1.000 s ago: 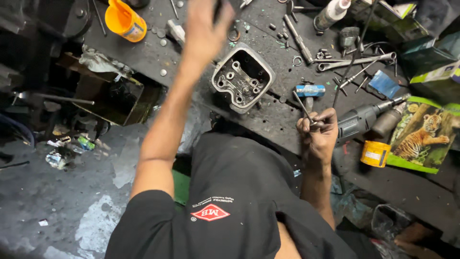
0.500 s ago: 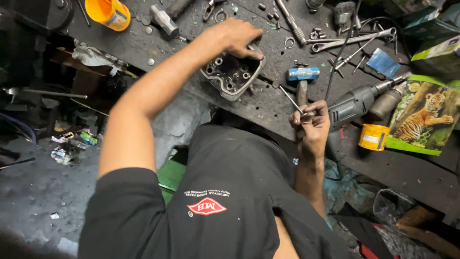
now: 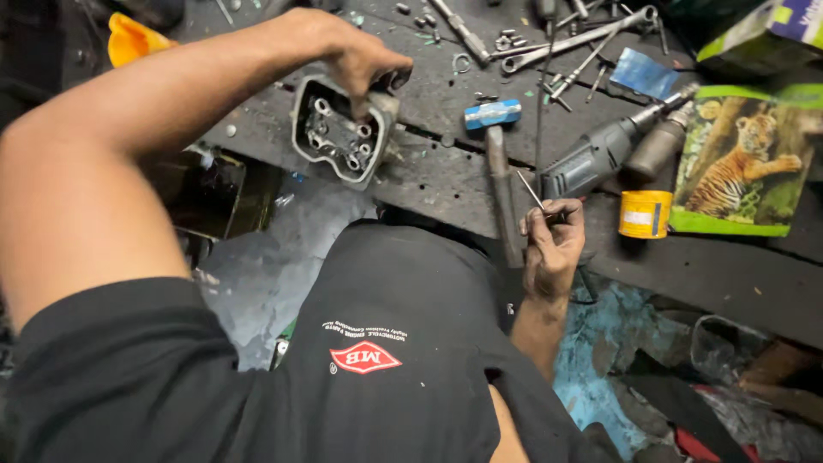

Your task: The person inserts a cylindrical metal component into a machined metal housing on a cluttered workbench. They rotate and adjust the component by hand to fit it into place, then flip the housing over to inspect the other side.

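The person leaned over a dark, grimy worktop (image 3: 446, 184), and the left hand (image 3: 356, 56) was closed over the far upper corner of a grey metal engine cylinder head (image 3: 343, 129), fingers curled down onto its rim. The cylinder head sat at the near edge of the worktop, left of centre, its open face with several round holes turned upward and slightly tilted. The right hand (image 3: 553, 244) hovered at the front edge of the worktop, well apart from the cylinder head, its fingers pinched narrowly around a thin metal rod (image 3: 531, 193) that pointed up and away to the left. Just left of that hand lay a hammer (image 3: 497, 163) with a blue and silver head and a dark handle running toward the person. Just behind the right hand lay a grey electric drill (image 3: 600, 154), its chuck pointing up to the right, with a brownish cylinder (image 3: 656, 150) beside it. A small yellow tin (image 3: 645, 214) stood near the front edge, touching or just beside a green box with a tiger picture (image 3: 741, 167). Farther back were long wrenches (image 3: 574, 39), scattered bolts and washers (image 3: 510, 40), and a small blue packet (image 3: 643, 73). An orange container (image 3: 133, 39) showed at the far left, partly hidden by the left arm. The person wore a black shirt (image 3: 360, 360).
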